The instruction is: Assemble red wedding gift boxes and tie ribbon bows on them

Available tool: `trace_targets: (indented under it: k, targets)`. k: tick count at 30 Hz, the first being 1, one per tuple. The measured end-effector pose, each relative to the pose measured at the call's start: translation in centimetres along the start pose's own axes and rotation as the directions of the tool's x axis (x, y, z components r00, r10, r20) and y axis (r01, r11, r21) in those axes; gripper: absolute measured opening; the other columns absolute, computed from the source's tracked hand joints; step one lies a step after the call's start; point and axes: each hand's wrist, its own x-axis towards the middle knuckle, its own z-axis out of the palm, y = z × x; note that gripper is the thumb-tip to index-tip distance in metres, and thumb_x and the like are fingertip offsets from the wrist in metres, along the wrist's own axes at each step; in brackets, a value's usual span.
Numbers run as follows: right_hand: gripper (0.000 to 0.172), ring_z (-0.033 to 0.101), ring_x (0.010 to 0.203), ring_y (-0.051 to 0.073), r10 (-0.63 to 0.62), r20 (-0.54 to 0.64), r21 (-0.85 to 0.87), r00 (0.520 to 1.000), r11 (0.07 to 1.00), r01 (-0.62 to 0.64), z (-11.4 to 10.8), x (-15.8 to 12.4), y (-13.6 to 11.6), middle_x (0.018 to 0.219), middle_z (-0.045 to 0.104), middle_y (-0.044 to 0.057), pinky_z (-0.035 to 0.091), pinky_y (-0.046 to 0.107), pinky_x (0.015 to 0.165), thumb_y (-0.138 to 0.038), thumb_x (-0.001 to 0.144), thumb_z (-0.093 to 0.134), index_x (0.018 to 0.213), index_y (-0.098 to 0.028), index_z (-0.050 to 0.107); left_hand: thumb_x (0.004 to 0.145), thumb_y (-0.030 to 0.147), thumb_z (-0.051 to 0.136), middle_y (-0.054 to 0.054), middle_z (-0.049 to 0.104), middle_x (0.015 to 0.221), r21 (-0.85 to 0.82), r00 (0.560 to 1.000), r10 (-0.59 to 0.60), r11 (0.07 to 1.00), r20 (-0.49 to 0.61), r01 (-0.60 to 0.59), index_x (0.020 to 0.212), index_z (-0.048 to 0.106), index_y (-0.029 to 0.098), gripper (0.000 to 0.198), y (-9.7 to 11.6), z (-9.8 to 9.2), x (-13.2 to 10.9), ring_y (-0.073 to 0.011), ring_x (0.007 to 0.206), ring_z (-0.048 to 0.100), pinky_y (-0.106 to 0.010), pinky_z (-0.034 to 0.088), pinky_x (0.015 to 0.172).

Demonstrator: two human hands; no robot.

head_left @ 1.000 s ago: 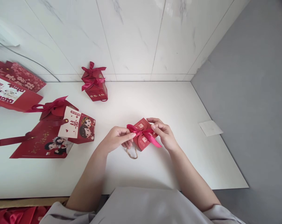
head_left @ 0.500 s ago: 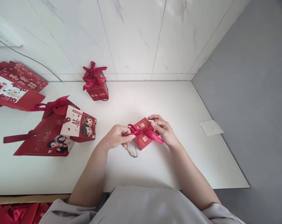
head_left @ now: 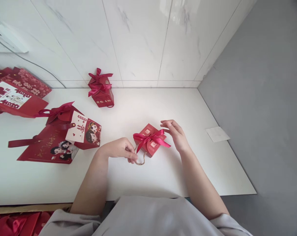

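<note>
A small red gift box (head_left: 152, 150) lies on the white tabletop between my hands, a dark pink ribbon bow (head_left: 151, 139) tied across its top. A loop of twisted tan rope, the box's handle (head_left: 141, 163), comes out on the near left side. My left hand (head_left: 121, 150) has thumb and fingers closed on the left part of that rope loop; the fingertips partly hide it. Just right of the bow, my right hand (head_left: 176, 133) holds nothing, its fingers loosely bent and apart.
Two red boxes with bows (head_left: 103, 98) stand against the tiled wall. At left are red gift bags (head_left: 46, 144) and a box with cartoon faces (head_left: 89, 132). A white paper (head_left: 217, 134) lies at the right edge. A carton of red items (head_left: 20, 224) sits below the table's front left.
Both hands have let go of the ribbon, and the bow now lies spread on the box. My left hand moved down to the rope handle; my right hand drew slightly away.
</note>
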Motion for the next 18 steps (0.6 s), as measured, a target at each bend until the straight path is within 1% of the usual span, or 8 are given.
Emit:
trace_targets:
  k: [1,3,5,6,8,10,13,18]
  targets:
    - [0.03,0.059,0.104,0.021,-0.003,-0.013,-0.036,1.0,0.999,0.002,-0.5,-0.2,-0.1,0.112,0.061,0.004,0.047,0.036,0.092,-0.051,0.093,0.049,0.091,-0.024,0.062,0.079,0.046,0.066,-0.006,0.071,0.072,0.01,0.999,-0.009,1.0,-0.048,0.01,0.072,0.07,0.016,0.031,-0.2,-0.3,-0.4,-0.0178,0.071,0.067,-0.027,0.053,0.069]
    - [0.034,0.06,0.092,0.019,-0.004,0.002,-0.131,1.0,0.991,0.004,-1.6,-0.7,-0.3,0.095,0.063,0.003,0.046,0.035,0.091,-0.052,0.092,0.049,0.085,-0.022,0.063,0.083,0.046,0.061,-0.003,0.067,0.071,0.019,0.948,0.037,0.999,-0.315,-0.032,0.073,0.064,0.017,0.03,-0.5,-0.8,-1.1,-0.016,0.07,0.064,-0.026,0.051,0.065]
    - [0.042,0.06,0.081,0.018,0.034,0.08,-0.222,0.996,0.975,-0.015,-2.4,-1.1,-0.7,0.08,0.063,0.003,0.046,0.034,0.086,-0.054,0.093,0.046,0.076,-0.021,0.063,0.085,0.041,0.059,-0.003,0.066,0.086,0.084,0.772,0.178,0.984,-0.61,-0.16,0.086,0.061,0.02,0.021,-0.6,-1.1,-1.4,-0.0169,0.083,0.063,-0.028,0.051,0.071]
    - [0.046,0.059,0.077,0.017,0.072,0.135,-0.254,0.988,0.966,-0.036,-2.6,-1.3,-0.9,0.076,0.063,0.003,0.047,0.033,0.083,-0.056,0.094,0.044,0.073,-0.02,0.063,0.085,0.038,0.059,-0.004,0.065,0.098,0.141,0.683,0.267,0.962,-0.68,-0.235,0.093,0.061,0.022,0.018,-0.6,-1.1,-1.3,-0.0184,0.095,0.062,-0.03,0.052,0.078]
    - [0.049,0.059,0.07,0.016,0.151,0.244,-0.278,0.958,0.957,-0.08,-2.7,-1.6,-1.4,0.072,0.065,0.004,0.047,0.032,0.076,-0.057,0.093,0.043,0.07,-0.019,0.064,0.085,0.031,0.06,-0.006,0.059,0.117,0.264,0.602,0.443,0.893,-0.664,-0.365,0.103,0.06,0.023,0.02,-0.3,-0.7,-0.8,-0.0215,0.115,0.055,-0.035,0.048,0.095]
    - [0.05,0.06,0.064,0.016,0.215,0.329,-0.271,0.919,0.954,-0.126,-2.5,-1.9,-1.9,0.068,0.067,0.004,0.048,0.03,0.068,-0.059,0.092,0.046,0.07,-0.018,0.065,0.085,0.026,0.059,-0.008,0.055,0.126,0.36,0.61,0.554,0.832,-0.566,-0.422,0.103,0.064,0.023,0.019,0.1,-0.1,-0.1,-0.0234,0.124,0.049,-0.039,0.041,0.105]
    - [0.051,0.061,0.055,0.015,0.303,0.393,-0.286,0.868,0.938,-0.198,-2.2,-2.3,-2.6,0.059,0.066,0.004,0.048,0.028,0.058,-0.06,0.089,0.05,0.07,-0.016,0.067,0.087,0.021,0.056,-0.008,0.053,0.13,0.425,0.652,0.576,0.814,-0.493,-0.397,0.101,0.067,0.023,0.018,0.8,0.8,0.9,-0.0232,0.127,0.047,-0.04,0.037,0.11]
    - [0.049,0.062,0.048,0.015,0.433,0.497,-0.351,0.752,0.893,-0.282,-2.2,-2.9,-2.8,0.055,0.066,0.005,0.047,0.027,0.053,-0.059,0.087,0.054,0.07,-0.015,0.068,0.087,0.021,0.058,-0.01,0.059,0.117,0.393,0.666,0.57,0.819,-0.481,-0.418,0.097,0.066,0.021,0.013,0.7,0.9,1.3,-0.021,0.114,0.056,-0.035,0.047,0.097]
